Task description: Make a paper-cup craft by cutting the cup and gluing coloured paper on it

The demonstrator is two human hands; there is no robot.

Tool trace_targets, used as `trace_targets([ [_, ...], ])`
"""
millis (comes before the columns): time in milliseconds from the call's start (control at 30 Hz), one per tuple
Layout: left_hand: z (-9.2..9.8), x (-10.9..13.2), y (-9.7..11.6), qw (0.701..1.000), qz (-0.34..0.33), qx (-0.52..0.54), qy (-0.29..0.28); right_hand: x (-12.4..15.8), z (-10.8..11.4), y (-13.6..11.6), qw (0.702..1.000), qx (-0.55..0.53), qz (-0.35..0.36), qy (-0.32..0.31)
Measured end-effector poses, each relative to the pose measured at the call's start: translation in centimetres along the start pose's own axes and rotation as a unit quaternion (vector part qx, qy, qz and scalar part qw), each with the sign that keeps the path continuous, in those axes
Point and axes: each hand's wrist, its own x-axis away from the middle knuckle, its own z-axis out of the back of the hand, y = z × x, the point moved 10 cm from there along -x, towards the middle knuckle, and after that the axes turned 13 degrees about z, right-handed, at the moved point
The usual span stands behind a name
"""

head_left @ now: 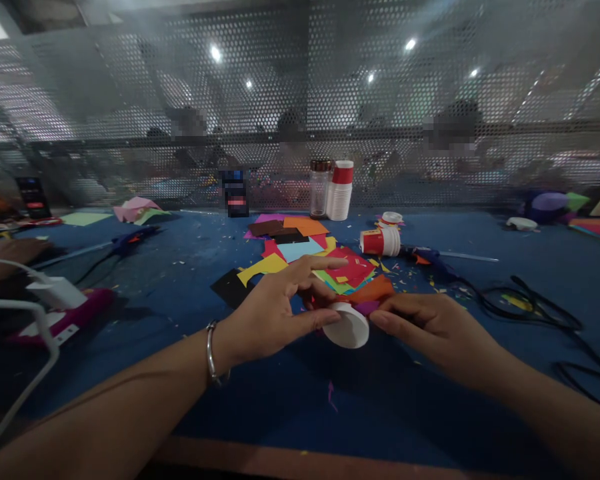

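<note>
A cut-down paper cup piece [347, 328] turns its white round face to me, above the front part of the table. My left hand [280, 300] grips its rim, thumb in front and some fingers behind, with the index finger stretched out over the top. At its right edge, my right hand [430, 323] pinches a small purple paper piece [367, 307] between thumb and fingers. An orange paper piece [377, 289] rises behind the cup piece; whether it is attached cannot be made out. Just beyond my hands lie coloured paper sheets [300, 250].
A red-and-white paper cup stack [380, 241] lies near a glue gun [430, 259] with a black cable [505, 313]. Behind stand a clear bottle [319, 190] and upright cups [340, 193]. At left are a power strip [65, 319] and another person's hand [17, 252].
</note>
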Motion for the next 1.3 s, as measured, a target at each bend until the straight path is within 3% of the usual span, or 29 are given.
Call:
trace_targets([
  [233, -0.8, -0.6, -1.9, 0.994, 0.076, 0.052, -0.060, -0.1, 0.1, -0.2, 1.000, -0.009, 0.001, -0.003],
  [400, -1.6, -0.7, -2.7, 0.989, 0.096, 0.024, -0.107, -0.1, 0.1, 0.0, 1.000, -0.019, 0.003, 0.002],
  [667, -0.9, -0.8, -3.2, 0.989, 0.123, 0.041, -0.074, -0.1, 0.2, 0.2, 1.000, 0.003, -0.010, -0.004],
  [933, 0.6, -0.6, -1.2, 0.998, 0.056, 0.002, 0.008, 0.0, 1.4, 0.1, 0.997, -0.029, -0.028, 0.065],
  [1133, 0.1, -0.1, -0.8, 1.000, 0.024, 0.000, -0.016, 0.3, 3.2, 0.4, 0.987, -0.003, -0.017, 0.161],
  [1300, -0.4, -0.2, -1.3, 0.997, 0.043, 0.058, -0.041, -0.2, 1.8, 0.7, 0.995, -0.028, -0.010, 0.099],
])
